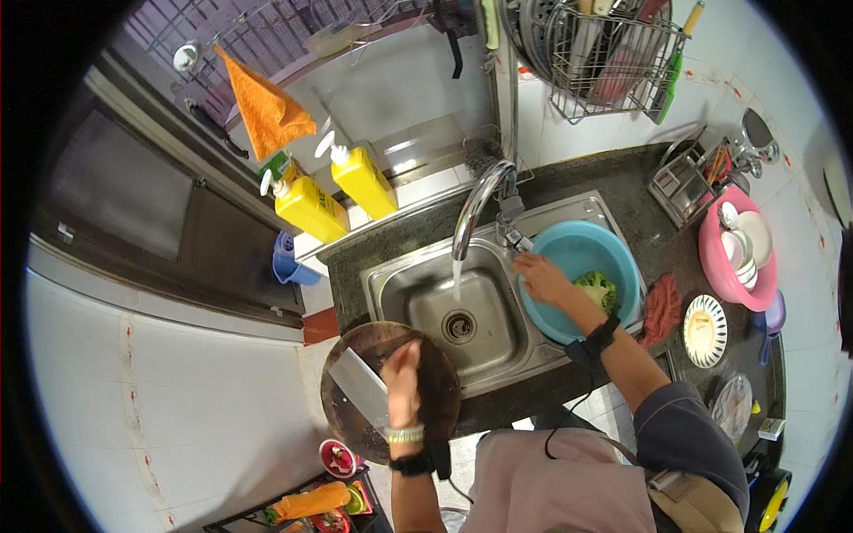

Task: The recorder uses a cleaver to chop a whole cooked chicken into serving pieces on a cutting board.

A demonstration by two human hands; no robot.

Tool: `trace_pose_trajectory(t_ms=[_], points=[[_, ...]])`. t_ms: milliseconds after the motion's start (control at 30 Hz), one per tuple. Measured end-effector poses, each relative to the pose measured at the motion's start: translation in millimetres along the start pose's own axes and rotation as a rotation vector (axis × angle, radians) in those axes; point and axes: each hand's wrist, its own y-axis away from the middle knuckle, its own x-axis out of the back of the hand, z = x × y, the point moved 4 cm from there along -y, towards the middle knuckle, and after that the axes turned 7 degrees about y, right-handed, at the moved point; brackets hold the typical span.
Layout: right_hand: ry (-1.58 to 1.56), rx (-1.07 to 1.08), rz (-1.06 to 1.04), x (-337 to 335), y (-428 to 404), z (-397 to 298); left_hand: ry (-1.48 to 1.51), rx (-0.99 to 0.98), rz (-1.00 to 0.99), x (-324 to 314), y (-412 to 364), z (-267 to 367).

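Observation:
Water runs from the chrome faucet (481, 200) into the steel sink basin (486, 333). My right hand (543, 276) is at the left rim of a blue plastic basin (623, 250), near the faucet's lever, its fingertips close to the handle; whether they touch it is unclear. Broccoli (598, 291) lies in the basin. My left hand (402, 383) is over a round wooden cutting board (433, 406), beside a cleaver's wide blade (356, 383). The hand is blurred and partly covers the cleaver, and whether it holds anything cannot be made out.
Two yellow pump bottles (312, 212) stand on the sill behind the sink. To the right are a pink basin of dishes (713, 256), a red cloth (661, 310) and a patterned plate (705, 331). A wire rack of utensils (606, 66) hangs above.

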Motion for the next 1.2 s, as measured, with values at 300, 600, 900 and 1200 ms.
trace_pose_trajectory(t_ms=[300,600,900,1200], points=[[-0.478,-0.374,0.126,49.3,72.1,-40.5,0.911,0.396,-0.607,-145.8,-115.5,36.7],[-0.472,-0.329,-0.022,23.2,85.4,-54.4,0.656,0.27,-0.347,-151.0,-111.8,24.2],[0.292,-1.228,0.01,28.7,201.4,79.3,0.65,-0.013,-0.445,-136.8,-101.1,53.6],[-0.459,-1.176,0.407,43.8,257.4,109.0,0.663,0.304,-0.638,-149.6,-110.3,52.3]])
